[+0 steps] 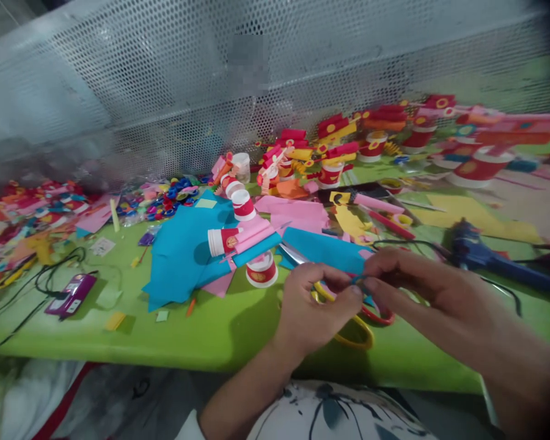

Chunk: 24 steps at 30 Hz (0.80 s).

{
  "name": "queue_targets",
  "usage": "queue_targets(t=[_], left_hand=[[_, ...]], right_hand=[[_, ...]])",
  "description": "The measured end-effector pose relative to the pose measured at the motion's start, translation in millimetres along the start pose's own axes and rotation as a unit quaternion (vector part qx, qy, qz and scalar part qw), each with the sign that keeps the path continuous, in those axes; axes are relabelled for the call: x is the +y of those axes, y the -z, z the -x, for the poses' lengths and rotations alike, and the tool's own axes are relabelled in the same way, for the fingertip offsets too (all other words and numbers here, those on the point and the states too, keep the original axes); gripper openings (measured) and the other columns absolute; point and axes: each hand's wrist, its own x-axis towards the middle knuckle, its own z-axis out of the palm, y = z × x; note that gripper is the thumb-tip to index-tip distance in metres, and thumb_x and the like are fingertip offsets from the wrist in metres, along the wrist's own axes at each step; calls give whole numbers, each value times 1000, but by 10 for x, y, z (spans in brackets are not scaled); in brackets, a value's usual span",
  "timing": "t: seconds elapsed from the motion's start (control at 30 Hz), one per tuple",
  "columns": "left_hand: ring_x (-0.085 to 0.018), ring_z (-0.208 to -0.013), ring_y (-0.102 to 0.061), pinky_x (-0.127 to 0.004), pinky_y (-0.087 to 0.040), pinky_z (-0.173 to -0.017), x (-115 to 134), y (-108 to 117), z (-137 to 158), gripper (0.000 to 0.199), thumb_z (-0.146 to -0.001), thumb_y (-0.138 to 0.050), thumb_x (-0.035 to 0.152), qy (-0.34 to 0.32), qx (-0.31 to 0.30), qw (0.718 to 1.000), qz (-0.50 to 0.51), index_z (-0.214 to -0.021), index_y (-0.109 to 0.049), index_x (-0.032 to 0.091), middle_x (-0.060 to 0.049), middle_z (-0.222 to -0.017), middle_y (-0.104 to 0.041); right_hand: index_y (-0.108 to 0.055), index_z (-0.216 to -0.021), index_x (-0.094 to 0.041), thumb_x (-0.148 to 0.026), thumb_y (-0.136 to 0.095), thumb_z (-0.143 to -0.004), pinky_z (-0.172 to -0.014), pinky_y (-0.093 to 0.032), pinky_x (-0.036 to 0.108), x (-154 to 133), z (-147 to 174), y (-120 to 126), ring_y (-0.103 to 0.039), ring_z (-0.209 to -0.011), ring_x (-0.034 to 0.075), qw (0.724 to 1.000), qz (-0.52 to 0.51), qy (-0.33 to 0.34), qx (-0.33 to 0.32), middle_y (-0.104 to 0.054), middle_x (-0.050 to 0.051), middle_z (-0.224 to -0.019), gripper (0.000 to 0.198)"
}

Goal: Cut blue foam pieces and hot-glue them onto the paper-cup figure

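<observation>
My left hand [318,305] and my right hand [417,287] meet fingertip to fingertip above the table's front part. Both pinch a small blue piece [358,279], mostly hidden by the fingers; its material I cannot make out. Beneath my left hand lie scissors with yellow handles [364,337], and a red loop handle [385,318] shows under my right fingers. Just beyond are a blue sheet [325,247] and a paper cup model with a pink roll [256,235] and a blue roll [263,249]. Its red and white cup [261,270] stands below the rolls.
To the right lies a blue glue gun [486,256] with its cord. Blue sheets [174,256] cover the table's middle left. A purple power box [71,296] with black cables sits farther left. Finished cup models [332,174] line the back before a perforated metal panel [187,79].
</observation>
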Motion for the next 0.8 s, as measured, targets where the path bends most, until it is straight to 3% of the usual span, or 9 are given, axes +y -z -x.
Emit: queue_targets(t=[0.1,0.3,0.6,0.8], left_hand=[[-23,-81,-65,-39,-52,-83,4,-1,4,5,-79,-78,24,-9,15,1000,-22,-82,-74,22,-6,-82,-73],[-24,-80,-64,-42,-52,-84,25,-4,-12,6,-81,-74,23,-18,14,999,-49,-75,-73,22,-6,-77,-72],[-22,-77,-64,-37,-51,-82,26,13,-21,6,-81,-74,22,-38,-8,997,-60,-76,-73,23,-4,-78,-73],[-20,-80,-65,-33,-52,-80,-54,22,-26,6,-85,-76,26,-15,-6,1000,-18,-84,-78,21,-5,-83,-75]], right_hand=[[-67,-89,-26,-57,-64,-92,-52,-52,30,19,1,6,-64,-58,18,1000,20,15,9,-68,2,-72,31],[-66,-91,-27,-56,-62,-95,-60,-53,32,90,27,4,-66,-66,20,998,53,22,10,-70,2,-77,29],[-66,-92,-28,-52,-62,-96,-60,-51,31,123,65,-4,-65,-65,18,998,49,44,15,-69,1,-77,25],[-69,-111,-26,-55,-66,-95,-65,-54,30,206,144,79,-70,-80,21,999,18,-10,40,-74,5,-97,33]])
